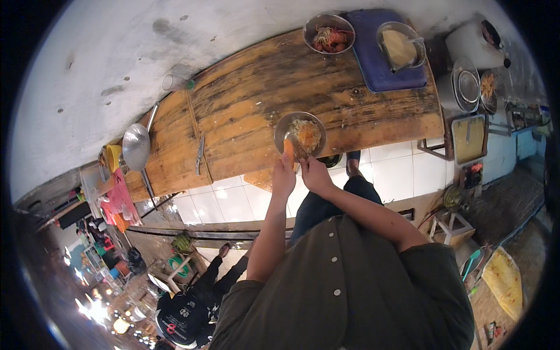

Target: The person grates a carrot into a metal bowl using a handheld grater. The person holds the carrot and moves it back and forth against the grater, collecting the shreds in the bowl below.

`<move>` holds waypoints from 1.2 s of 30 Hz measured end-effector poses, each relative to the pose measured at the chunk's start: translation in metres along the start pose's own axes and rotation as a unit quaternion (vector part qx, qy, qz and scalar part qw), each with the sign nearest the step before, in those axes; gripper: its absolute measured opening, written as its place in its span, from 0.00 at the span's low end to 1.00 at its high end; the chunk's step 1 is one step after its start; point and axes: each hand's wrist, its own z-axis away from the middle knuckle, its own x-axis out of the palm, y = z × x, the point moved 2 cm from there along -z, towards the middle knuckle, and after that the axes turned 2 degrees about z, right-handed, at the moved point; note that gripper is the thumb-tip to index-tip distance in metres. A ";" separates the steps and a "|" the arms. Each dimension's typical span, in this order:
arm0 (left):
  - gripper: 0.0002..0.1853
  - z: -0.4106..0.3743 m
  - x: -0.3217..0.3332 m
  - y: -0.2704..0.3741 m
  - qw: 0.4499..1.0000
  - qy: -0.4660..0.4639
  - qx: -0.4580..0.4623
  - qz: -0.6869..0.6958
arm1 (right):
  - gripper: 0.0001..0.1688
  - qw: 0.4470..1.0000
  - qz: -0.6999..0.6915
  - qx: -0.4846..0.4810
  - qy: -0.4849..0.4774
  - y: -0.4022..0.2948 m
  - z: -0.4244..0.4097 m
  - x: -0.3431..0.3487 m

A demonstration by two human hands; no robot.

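Note:
A round metal bowl (pixel 323 127) sits on the wooden table near its front edge. Inside it lies a heap of orange and pale shreds (pixel 306 132), which look like grated carrot and another vegetable. My left hand (pixel 283 177) grips a carrot (pixel 288 146) that points into the bowl. In my right hand (pixel 316 176) is the end of a flat grater (pixel 298 147), tilted over the bowl's near rim. The carrot lies close against the grater; whether they touch cannot be told. My fingers hide part of both.
On the wooden table (pixel 245 100) lie a knife (pixel 200 155), a perforated skimmer (pixel 136 146), a glass (pixel 176 82), a metal bowl of red food (pixel 329 34), and a blue board (pixel 367 65) bearing a clear container (pixel 401 46). Another person (pixel 188 313) is behind, at lower left.

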 end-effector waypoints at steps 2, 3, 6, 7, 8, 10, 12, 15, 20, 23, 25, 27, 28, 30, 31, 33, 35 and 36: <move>0.35 -0.002 -0.002 0.002 0.994 -0.028 -0.074 0.076 | 0.20 0.998 0.065 -0.013 -0.010 -0.012 0.001 -0.008; 0.35 0.002 -0.007 0.013 0.983 -0.044 -0.117 0.137 | 0.22 0.994 0.101 -0.037 0.002 -0.010 -0.001 -0.011; 0.31 0.027 -0.039 0.059 0.997 0.005 -0.067 0.049 | 0.32 0.973 0.209 -0.098 0.023 -0.004 -0.005 -0.024; 0.30 0.036 -0.049 0.078 0.999 0.035 -0.020 -0.024 | 0.36 0.963 0.244 -0.109 0.027 -0.007 -0.004 -0.034; 0.28 0.041 -0.058 0.092 0.996 0.054 0.031 -0.060 | 0.40 0.952 0.281 -0.121 0.031 -0.009 -0.002 -0.044; 0.26 0.052 -0.071 0.115 0.979 0.095 0.126 -0.131 | 0.39 0.922 0.346 -0.165 0.059 -0.008 -0.004 -0.054; 0.21 0.055 -0.070 0.135 0.969 0.079 0.163 -0.168 | 0.37 0.896 0.396 -0.187 0.070 -0.008 -0.010 -0.059; 0.20 0.056 -0.052 0.156 0.933 0.023 0.214 -0.288 | 0.32 0.906 0.390 -0.160 0.046 -0.010 -0.014 -0.061; 0.20 0.016 -0.019 0.120 0.917 0.031 0.248 -0.310 | 0.39 0.876 0.442 -0.190 0.014 -0.019 -0.015 -0.071; 0.20 -0.009 -0.020 0.099 0.931 0.081 0.213 -0.285 | 0.27 0.890 0.413 -0.192 0.014 -0.012 -0.015 -0.067; 0.20 -0.016 -0.026 0.092 0.947 0.088 0.177 -0.254 | 0.13 0.908 0.363 -0.203 0.058 -0.013 -0.010 -0.070; 0.19 0.003 -0.037 0.119 0.962 0.060 0.145 -0.224 | 0.11 0.913 0.344 -0.207 0.070 -0.010 -0.008 -0.079; 0.19 0.010 -0.034 0.117 0.953 0.048 0.185 -0.235 | 0.11 0.915 0.334 -0.212 0.075 -0.011 -0.005 -0.084; 0.20 0.024 -0.030 0.111 0.929 0.035 0.260 -0.259 | 0.21 0.917 0.347 -0.196 0.023 -0.024 -0.001 -0.089; 0.20 0.023 -0.025 0.108 0.926 0.024 0.262 -0.271 | 0.27 0.916 0.354 -0.188 -0.002 -0.027 0.000 -0.090; 0.21 0.016 -0.018 0.098 0.919 0.001 0.263 -0.294 | 0.23 0.912 0.352 -0.211 0.011 -0.024 0.003 -0.089; 0.21 -0.002 -0.027 0.087 0.941 0.046 0.195 -0.273 | 0.19 0.915 0.348 -0.202 0.008 -0.016 0.005 -0.088; 0.20 -0.009 -0.033 0.083 0.949 0.067 0.162 -0.260 | 0.17 0.920 0.345 -0.183 -0.002 -0.011 0.006 -0.087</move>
